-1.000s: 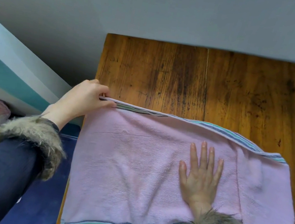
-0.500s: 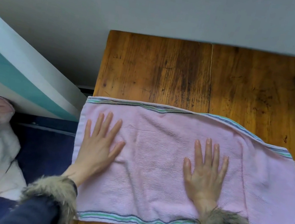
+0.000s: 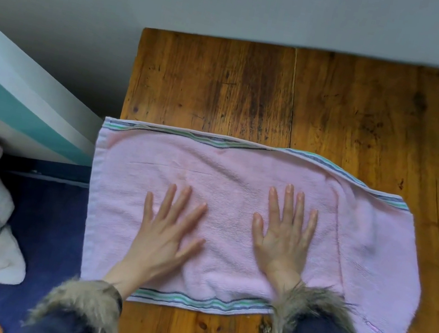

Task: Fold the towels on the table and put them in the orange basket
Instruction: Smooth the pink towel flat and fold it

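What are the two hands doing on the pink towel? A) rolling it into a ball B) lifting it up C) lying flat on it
C: the left hand and right hand lie flat with straight fingers on the pink towel, spread on the wooden table.

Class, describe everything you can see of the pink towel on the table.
The pink towel looks like soft terry cloth with green, blue and grey striped bands along its far and near edges. It lies spread, apparently folded double, on the wooden table, its left edge hanging past the table's side and its right end rumpled. Faint creases cross it. The left hand and right hand press flat on it, fingers straight.
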Motion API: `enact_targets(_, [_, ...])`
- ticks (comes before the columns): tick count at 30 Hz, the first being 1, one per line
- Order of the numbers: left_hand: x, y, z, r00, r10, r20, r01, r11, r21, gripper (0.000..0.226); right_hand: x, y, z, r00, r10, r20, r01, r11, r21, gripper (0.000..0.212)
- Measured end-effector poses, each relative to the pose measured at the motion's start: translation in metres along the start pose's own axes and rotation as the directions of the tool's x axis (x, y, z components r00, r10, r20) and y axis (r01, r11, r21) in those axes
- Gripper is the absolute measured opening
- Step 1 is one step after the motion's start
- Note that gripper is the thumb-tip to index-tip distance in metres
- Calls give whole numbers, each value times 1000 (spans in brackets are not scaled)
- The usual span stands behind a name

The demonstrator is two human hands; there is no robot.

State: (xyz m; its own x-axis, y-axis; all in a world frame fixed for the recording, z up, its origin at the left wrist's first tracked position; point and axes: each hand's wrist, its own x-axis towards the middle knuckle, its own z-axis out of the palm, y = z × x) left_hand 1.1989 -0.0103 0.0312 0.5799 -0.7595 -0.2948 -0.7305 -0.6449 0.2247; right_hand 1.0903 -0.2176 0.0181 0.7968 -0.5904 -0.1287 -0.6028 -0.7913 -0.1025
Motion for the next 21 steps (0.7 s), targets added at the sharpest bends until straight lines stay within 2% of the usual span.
enact_targets(3, [-6,9,3,999,-10,43,6,995,103,74,0,5,-1,999,-46,18,46,999,17,62])
enact_targets(6, [-4,0,-7,995,-24,101,8,988,156,85,7,22,-6,985,-153,83,151,988,32,60])
enact_targets(9, [-1,3,-16,981,-143,130,123,981,148,88,15,37,-18,951,-266,158,250,961,116,60])
enact_targets(11, [0,28,-17,980,-170,106,156,980,123,82,10,45,-33,945,-314,92,280,921,269,55])
enact_targets(12, [1,47,-16,985,-149,90,139,984,112,80,6,49,-42,953,-304,-1,286,896,339,48])
enact_targets(15, [11,114,-10,999,-36,24,35,998,60,71,-6,74,-67,952,-140,-271,254,856,451,27])
enact_targets(17, [20,159,-3,999,50,4,-50,998,48,64,-11,106,-79,942,4,-335,156,880,449,22])
enact_targets(19, [32,194,6,992,123,-3,-123,991,55,62,-13,145,-86,947,214,-240,-82,882,465,25])
enact_targets(21, [43,217,18,995,96,8,-96,995,19,63,-14,184,-86,908,418,-16,-370,820,437,33])
